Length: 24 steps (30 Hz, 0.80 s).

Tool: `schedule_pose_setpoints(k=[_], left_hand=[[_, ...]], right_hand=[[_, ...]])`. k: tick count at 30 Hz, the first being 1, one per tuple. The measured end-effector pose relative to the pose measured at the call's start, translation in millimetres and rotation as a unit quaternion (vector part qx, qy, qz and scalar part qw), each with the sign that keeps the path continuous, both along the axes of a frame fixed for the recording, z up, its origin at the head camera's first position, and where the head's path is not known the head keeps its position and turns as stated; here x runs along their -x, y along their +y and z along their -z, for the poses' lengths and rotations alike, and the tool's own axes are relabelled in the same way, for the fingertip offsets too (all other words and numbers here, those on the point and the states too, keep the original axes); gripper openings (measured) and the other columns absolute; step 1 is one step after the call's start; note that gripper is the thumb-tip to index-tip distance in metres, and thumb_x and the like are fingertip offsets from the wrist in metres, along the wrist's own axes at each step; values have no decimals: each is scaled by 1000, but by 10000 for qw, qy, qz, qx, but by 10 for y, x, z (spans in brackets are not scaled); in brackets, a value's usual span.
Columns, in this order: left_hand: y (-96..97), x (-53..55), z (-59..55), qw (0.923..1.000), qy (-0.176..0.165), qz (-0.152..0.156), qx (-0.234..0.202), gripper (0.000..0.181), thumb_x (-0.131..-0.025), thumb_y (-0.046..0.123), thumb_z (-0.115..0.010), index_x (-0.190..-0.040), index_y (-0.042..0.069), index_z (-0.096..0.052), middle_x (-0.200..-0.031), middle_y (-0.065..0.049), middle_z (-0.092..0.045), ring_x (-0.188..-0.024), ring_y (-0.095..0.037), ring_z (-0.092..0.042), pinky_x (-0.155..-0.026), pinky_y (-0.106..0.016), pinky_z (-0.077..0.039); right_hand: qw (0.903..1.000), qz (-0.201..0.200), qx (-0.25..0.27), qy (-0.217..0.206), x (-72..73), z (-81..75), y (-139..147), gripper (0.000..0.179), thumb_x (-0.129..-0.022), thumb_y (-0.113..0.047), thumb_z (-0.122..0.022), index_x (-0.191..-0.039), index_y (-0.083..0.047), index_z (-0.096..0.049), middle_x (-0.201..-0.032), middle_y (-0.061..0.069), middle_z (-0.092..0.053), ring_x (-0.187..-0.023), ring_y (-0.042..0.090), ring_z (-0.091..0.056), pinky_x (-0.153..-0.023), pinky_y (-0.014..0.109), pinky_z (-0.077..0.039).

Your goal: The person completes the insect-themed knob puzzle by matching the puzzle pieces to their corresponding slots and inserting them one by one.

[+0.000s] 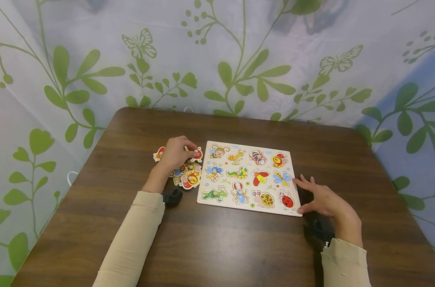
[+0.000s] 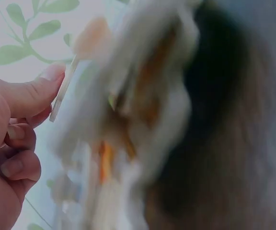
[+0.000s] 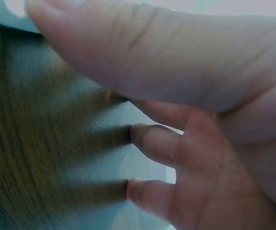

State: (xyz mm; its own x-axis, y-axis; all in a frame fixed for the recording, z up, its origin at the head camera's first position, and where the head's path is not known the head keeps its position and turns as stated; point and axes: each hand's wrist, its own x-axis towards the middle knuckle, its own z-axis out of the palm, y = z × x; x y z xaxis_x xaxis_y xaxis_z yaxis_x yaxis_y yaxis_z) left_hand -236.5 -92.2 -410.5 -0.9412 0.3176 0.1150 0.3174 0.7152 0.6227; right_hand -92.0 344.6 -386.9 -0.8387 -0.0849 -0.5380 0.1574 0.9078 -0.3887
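My left hand [image 1: 177, 153] pinches a flat red wooden puzzle piece [image 1: 199, 155] between thumb and fingers, above a small pile. In the left wrist view the puzzle piece shows nearly edge-on, and its picture is hidden. Under and beside this hand lie loose insect puzzle pieces [image 1: 190, 180], overlapping one another. To their right is a pale wooden puzzle board [image 1: 222, 202] with insect pictures, several bearing knobs. My right hand [image 1: 323, 199] touches the board's right side, its thumb at the near right corner. The right wrist view shows its other fingertips against the tabletop.
A dark brown wooden table [image 1: 217, 251] carries everything. Behind it hangs a pale curtain [image 1: 189, 52] with green leaves and butterflies. Each wrist wears a black strap [image 1: 172, 197].
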Motion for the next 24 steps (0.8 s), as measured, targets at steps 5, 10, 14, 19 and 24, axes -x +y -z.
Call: schedule_pose_setpoints(k=[5, 10, 14, 19, 24], left_hand=[[171, -80, -145, 9997, 76, 183, -136, 19, -83, 23, -78, -98, 10, -77, -88, -2, -65, -76, -19, -55, -67, -31, -44], [385, -203, -293, 9989, 144, 395, -230, 14, -82, 27, -78, -92, 16, -77, -86, 3, -63, -75, -17, -53, -67, -30, -43], [674, -340, -335, 9950, 365, 899, -230, 8, -82, 26, -79, -87, 20, -77, -87, 8, -63, -77, -16, -55, -70, -29, -43], [1074, -522, -315, 9874, 629, 1447, -147, 8, -81, 26, -79, -87, 22, -78, -86, 11, -62, -74, -11, -56, -69, -25, -43], [1396, -675, -342, 9803, 823, 1796, 59, 9, -82, 35, -77, -86, 26, -76, -86, 13, -61, -72, -6, -55, -66, -21, -42]], right_hand=[[10000, -30, -22, 79, -5, -11, 20, 114, -62, -46, -84, -155, -22, -23, -160, 24, -7, -140, 59, -9, -99, 78, -19], [9994, -210, 55, 262, 73, 0, -19, 111, -64, -44, -84, -155, -21, -25, -161, 20, -10, -142, 56, -10, -103, 75, -20], [9992, -267, 70, 272, 58, 0, -29, 110, -65, -43, -85, -155, -20, -26, -161, 21, -10, -141, 57, -11, -104, 74, -21], [9994, -188, 59, 278, -9, 10, -9, 109, -65, -43, -85, -154, -20, -27, -161, 20, -12, -141, 57, -11, -103, 75, -21], [9994, -144, 67, 312, -19, 17, 2, 109, -65, -42, -85, -154, -19, -27, -161, 18, -13, -143, 54, -10, -104, 75, -20]])
